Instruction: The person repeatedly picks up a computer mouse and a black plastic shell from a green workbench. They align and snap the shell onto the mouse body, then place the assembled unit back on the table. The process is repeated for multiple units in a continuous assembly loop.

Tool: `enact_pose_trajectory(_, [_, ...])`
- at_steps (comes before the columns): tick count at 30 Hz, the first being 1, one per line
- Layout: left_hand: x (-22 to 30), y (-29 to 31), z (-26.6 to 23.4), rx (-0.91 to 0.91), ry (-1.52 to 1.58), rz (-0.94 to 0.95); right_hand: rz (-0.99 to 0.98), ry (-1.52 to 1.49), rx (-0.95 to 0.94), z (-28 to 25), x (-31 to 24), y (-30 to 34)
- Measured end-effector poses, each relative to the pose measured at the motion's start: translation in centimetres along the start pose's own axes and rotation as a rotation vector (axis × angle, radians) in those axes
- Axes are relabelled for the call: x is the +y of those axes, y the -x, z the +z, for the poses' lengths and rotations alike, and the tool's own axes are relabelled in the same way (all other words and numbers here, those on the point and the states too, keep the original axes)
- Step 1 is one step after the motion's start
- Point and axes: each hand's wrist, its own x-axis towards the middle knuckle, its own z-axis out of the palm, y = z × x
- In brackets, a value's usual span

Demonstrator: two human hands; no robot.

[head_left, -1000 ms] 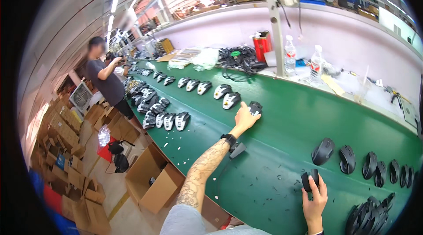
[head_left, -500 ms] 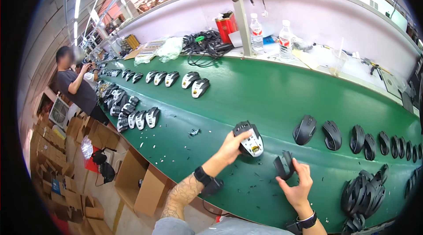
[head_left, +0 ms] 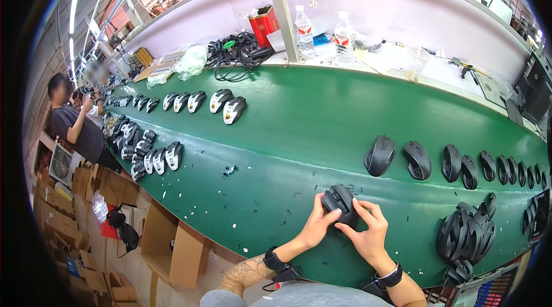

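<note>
A computer mouse (head_left: 343,202), black from above, is held between my two hands over the near part of the green bench (head_left: 276,174). My left hand (head_left: 315,223) grips its left side, with the thumb on the near end. On the other side, my right hand (head_left: 369,232) has its fingers and thumb closed against the black shell. The shell sits on the mouse's body, and I cannot tell whether it is fully seated. To the right lies a pile of curved black mouse shells (head_left: 466,235).
Black mice (head_left: 379,156) run in a row toward the right. White-bottomed mice (head_left: 234,110) line the belt at left, with a heap of mouse parts (head_left: 135,140) nearer. Bottles (head_left: 344,37) and cables (head_left: 238,54) stand behind. An open carton (head_left: 190,255) is below the edge. A co-worker (head_left: 75,123) stands far left.
The black shell in my right hand has come onto the mouse in my left, and both hands now hold it together. The mouse's white side no longer shows. The view has shifted to the right.
</note>
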Motion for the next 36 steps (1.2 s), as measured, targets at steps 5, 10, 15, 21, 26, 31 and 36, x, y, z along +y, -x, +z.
enact_pose_trajectory(5, [0.5, 0.2, 0.5, 0.039, 0.016, 0.091, -0.063, 0.031, -0.038, 0.6, 0.4, 0.3])
enact_pose_trajectory(10, [1.0, 0.0, -0.3, 0.170, 0.080, 0.131, -0.014, 0.057, -0.128, -0.4, -1.0, -0.5])
enact_pose_trajectory(15, [1.1, -0.2, -1.1, 0.134, 0.345, 0.168, 0.582, -0.850, -0.171, 1.6, 3.1, 0.6])
enact_pose_trajectory(21, [1.2, 0.0, -0.7, 0.089, 0.428, 0.131, 0.611, -1.022, -0.149, 1.9, 3.6, 0.8])
enact_pose_trajectory(26, [1.2, 0.0, -0.4, 0.113, 0.447, 0.099, 0.599, -1.030, -0.106, 2.3, 4.0, 1.2])
enact_pose_trajectory(31, [2.3, -0.2, -1.3, 0.133, 0.539, 0.010, 0.589, -0.958, -0.146, 1.5, 3.9, 0.7])
enact_pose_trajectory(36, [2.6, -0.7, -2.9, 0.282, 0.316, -0.042, 0.609, -0.913, -0.212, 0.4, 3.7, -0.1])
